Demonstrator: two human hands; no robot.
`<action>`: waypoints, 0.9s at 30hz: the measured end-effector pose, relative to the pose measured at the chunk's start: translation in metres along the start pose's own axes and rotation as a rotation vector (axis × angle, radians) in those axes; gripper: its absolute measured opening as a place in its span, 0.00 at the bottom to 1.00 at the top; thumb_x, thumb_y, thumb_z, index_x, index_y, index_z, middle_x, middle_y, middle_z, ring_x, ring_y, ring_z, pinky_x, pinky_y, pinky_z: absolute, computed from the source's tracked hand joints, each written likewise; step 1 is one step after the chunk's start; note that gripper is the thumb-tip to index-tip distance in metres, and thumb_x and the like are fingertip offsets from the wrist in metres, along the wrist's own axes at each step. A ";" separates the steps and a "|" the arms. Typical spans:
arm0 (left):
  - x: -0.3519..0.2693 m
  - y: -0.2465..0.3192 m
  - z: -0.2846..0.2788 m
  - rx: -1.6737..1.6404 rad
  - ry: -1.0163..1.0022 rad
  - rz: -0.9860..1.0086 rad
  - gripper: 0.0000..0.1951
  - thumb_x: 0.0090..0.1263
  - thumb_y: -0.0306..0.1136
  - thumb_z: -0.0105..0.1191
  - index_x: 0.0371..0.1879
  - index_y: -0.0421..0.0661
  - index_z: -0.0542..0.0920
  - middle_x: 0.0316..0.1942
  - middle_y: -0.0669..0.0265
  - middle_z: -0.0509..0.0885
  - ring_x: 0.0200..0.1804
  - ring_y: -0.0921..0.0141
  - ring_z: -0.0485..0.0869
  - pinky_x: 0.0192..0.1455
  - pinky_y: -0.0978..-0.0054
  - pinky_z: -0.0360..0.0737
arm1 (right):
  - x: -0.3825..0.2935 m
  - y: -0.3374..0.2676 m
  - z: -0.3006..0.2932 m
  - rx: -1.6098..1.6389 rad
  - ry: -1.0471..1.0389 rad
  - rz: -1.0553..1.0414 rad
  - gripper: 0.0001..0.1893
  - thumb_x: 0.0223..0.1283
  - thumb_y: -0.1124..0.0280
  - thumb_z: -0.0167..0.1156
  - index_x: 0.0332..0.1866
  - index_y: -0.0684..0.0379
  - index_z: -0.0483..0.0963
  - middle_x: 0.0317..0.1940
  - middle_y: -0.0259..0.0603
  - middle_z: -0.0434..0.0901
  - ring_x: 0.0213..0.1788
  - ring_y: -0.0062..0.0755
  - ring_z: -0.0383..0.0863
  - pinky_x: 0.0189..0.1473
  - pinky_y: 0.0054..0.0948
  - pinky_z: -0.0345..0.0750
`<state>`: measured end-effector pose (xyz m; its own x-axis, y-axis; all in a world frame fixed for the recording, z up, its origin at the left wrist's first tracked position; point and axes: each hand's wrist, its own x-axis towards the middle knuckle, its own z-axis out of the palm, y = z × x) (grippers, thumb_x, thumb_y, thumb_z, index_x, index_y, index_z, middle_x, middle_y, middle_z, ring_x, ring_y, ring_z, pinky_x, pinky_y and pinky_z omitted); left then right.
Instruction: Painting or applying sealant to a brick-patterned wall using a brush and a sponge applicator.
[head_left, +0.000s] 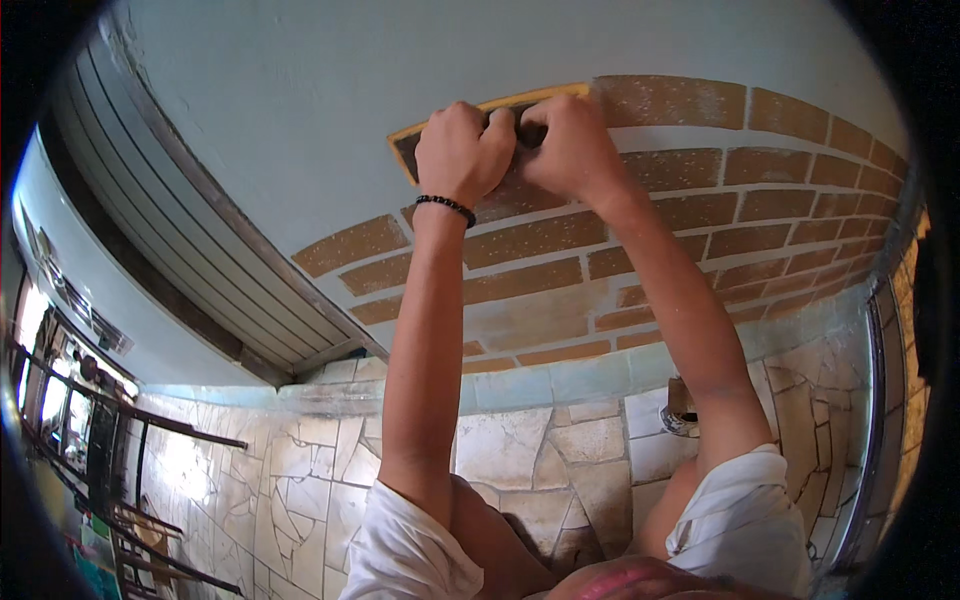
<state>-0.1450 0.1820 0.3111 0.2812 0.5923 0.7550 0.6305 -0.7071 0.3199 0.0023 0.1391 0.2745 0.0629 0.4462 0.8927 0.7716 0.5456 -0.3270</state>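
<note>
Both hands are raised against a pale wall (285, 127) that bears rows of brown brick shapes (536, 238) with light lines between them. A thin rectangular frame with a yellow edge (517, 96) lies against the wall above the upper rows. My left hand (461, 154), with a black beaded bracelet at the wrist, rests over its left part, fingers curled. Beside it my right hand (566, 150) is bent at its right part, near a small dark thing between the hands. The fingertips and whatever they hold are largely hidden.
A slatted panel door (202, 202) stands at the left. Below the wall runs a pale blue tiled ledge (525, 386), then an irregular stone floor (502, 450). A small can (679, 420) stands on the floor by my right forearm. Dark metal furniture (142, 457) is at the lower left.
</note>
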 end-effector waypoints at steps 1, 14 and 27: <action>0.000 -0.001 0.002 -0.019 0.052 0.026 0.25 0.66 0.45 0.54 0.21 0.30 0.82 0.21 0.39 0.82 0.30 0.39 0.86 0.40 0.47 0.84 | 0.001 -0.001 0.000 0.010 -0.015 0.000 0.14 0.46 0.69 0.75 0.26 0.69 0.79 0.20 0.54 0.79 0.22 0.42 0.65 0.33 0.39 0.76; -0.002 -0.001 0.001 -0.179 -0.019 -0.069 0.25 0.66 0.43 0.51 0.13 0.34 0.81 0.12 0.48 0.80 0.21 0.49 0.85 0.35 0.55 0.85 | 0.014 -0.006 -0.007 -0.031 -0.049 0.140 0.14 0.39 0.66 0.73 0.18 0.68 0.80 0.12 0.56 0.72 0.16 0.51 0.71 0.30 0.40 0.80; -0.007 -0.002 -0.027 -0.250 -0.470 -0.177 0.46 0.86 0.67 0.28 0.21 0.38 0.85 0.16 0.57 0.86 0.25 0.61 0.91 0.40 0.65 0.88 | -0.003 -0.009 -0.003 -0.039 -0.011 0.107 0.15 0.45 0.66 0.77 0.18 0.65 0.80 0.18 0.56 0.80 0.22 0.53 0.83 0.33 0.40 0.81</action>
<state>-0.1675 0.1687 0.3204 0.5147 0.7782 0.3597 0.5231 -0.6175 0.5875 -0.0030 0.1305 0.2761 0.1399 0.5082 0.8498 0.7848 0.4664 -0.4082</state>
